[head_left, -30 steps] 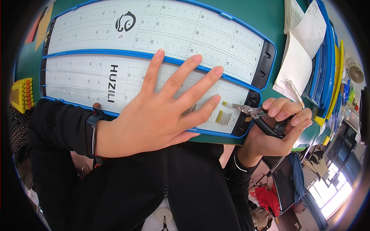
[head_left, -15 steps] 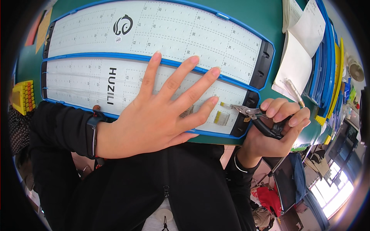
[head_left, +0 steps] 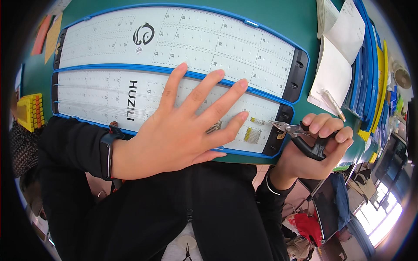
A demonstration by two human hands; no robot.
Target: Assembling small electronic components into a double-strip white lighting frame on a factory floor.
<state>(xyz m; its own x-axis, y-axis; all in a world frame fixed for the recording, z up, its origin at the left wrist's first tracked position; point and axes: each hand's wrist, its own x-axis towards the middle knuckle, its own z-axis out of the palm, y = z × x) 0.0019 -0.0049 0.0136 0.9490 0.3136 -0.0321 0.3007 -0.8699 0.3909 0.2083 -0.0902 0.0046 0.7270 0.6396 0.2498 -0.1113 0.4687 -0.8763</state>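
A long blue-framed case [head_left: 191,41] lies unfolded, its two white panels marked with printed scales. My left hand [head_left: 183,115] rests palm down across the near panel, fingers spread, fingertips reaching the middle hinge. In my right hand [head_left: 322,135] is a pair of needle-nose pliers [head_left: 307,141] with black handles, held over the panel's right end. The metal tips are just right of a small yellow-ended piece [head_left: 257,121]. Below it lies a row of fine yellow-tipped pieces [head_left: 252,135]. A similar silvery cluster [head_left: 214,127] is partly covered by my left fingers. Thin clear lines [head_left: 93,93] run along the panel's left part.
The green tabletop [head_left: 278,15] holds an open notebook [head_left: 333,67] with a pen [head_left: 334,105] on it at the right. Blue and yellow folders [head_left: 368,82] stand beyond. A yellow keyboard-like object [head_left: 29,112] sits at the left edge.
The pliers have drawn slightly right, their tips coming away from the small yellow-ended piece, which stays on the panel. My left hand keeps its place on the case.
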